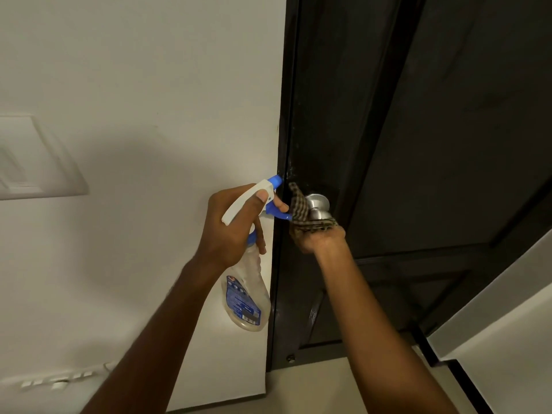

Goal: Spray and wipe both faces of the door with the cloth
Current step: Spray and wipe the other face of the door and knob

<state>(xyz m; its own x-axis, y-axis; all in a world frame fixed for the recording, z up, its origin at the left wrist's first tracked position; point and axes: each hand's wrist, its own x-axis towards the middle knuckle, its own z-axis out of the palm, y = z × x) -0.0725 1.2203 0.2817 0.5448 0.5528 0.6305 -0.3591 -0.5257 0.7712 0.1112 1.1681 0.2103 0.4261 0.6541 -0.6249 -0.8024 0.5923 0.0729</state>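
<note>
Spray bottle (245, 297) and cloth (300, 209) at the knob (318, 204) of the door (418, 144).
The left hand (233, 225) grips the spray bottle, finger on its trigger; the right hand (319, 240) clutches the cloth under the knob. A switch plate (35, 159) sits on the wall (149, 85) at left.

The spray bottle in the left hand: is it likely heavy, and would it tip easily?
Probably light: the spray bottle looks see-through with little liquid showing, and the left hand holds it by the neck alone. Tall, and perhaps top-heavy when nearly empty, it could tip if pushed once set down.
</note>
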